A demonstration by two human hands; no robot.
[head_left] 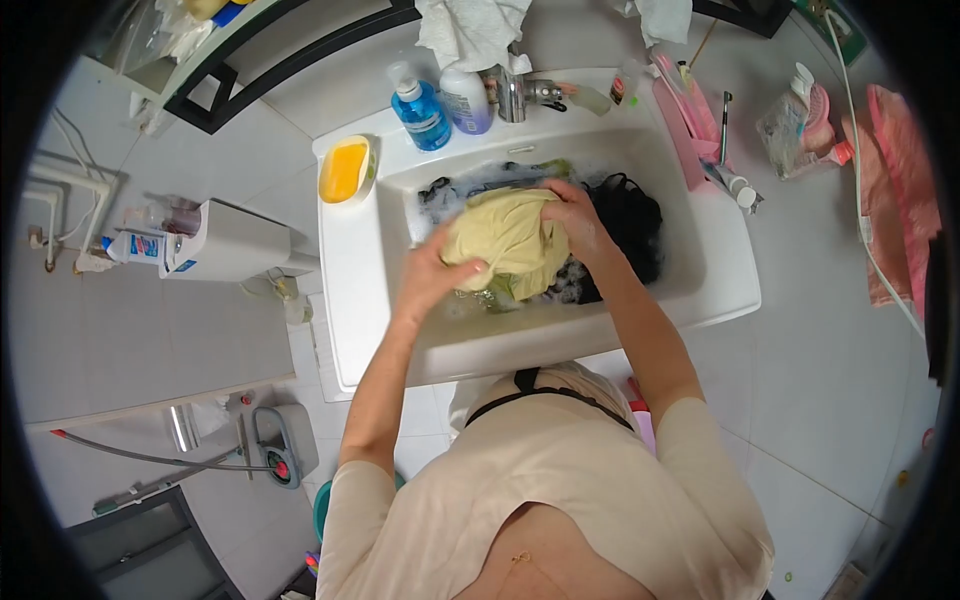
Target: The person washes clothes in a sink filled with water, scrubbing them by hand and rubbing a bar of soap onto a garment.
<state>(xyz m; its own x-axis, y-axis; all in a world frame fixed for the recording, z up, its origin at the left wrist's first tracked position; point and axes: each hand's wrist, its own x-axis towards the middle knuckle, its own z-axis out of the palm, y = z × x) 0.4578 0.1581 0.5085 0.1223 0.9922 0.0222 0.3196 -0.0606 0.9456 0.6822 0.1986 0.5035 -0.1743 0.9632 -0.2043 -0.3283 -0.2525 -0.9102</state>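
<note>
Between my two hands is a bunched yellow cloth (507, 240), held above the soapy water in the white sink (725, 285). My left hand (437, 275) grips its left side, thumb across the front. At the upper right of the cloth, my right hand (578, 220) has its fingers closed on the fabric. A black garment (628, 225) lies in the water to the right, close to my right wrist. Other dark wet cloth (505, 180) shows behind the yellow one, among suds. What lies beneath the bundle is hidden.
An orange soap bar (346, 170) rests in a dish on the left rim. A blue bottle (421, 117), a white-and-purple bottle (465, 102) and the faucet (512, 95) stand along the back. A pink holder (680, 130) with brushes sits at the right rim.
</note>
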